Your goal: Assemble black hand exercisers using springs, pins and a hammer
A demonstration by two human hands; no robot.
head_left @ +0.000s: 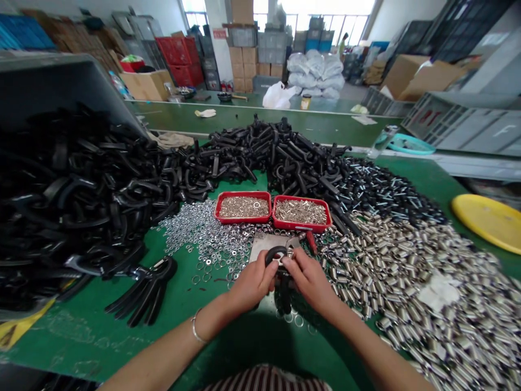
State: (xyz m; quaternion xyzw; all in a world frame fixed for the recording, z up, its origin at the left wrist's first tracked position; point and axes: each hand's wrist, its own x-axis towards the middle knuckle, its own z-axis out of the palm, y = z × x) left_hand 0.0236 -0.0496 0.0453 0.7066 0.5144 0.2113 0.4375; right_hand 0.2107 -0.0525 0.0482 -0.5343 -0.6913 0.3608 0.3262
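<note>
My left hand (254, 279) is closed around a black curved handle (277, 251) at the middle of the bench. On the handle's right end, the fingers of my right hand (307, 277) pinch a small silver metal part (290, 251); its exact shape is partly covered. Both hands meet over a flat metal plate (260, 244) with a dark fixture below, mostly hidden by the fingers. A red-handled tool (311, 241) lies just beyond my right hand. Loose thin metal rings (299, 321) rest on the green surface near my wrists.
Two red trays (243, 220) of tiny metal pieces stand beyond the plate. Black handles (228, 152) are heaped behind and left, with a bundle (142, 293) nearer. Silver cylinders (378, 260) spread right, beside black screw-ended parts (394, 190). Washers (199, 228) lie left. A yellow lid (488, 222) sits far right.
</note>
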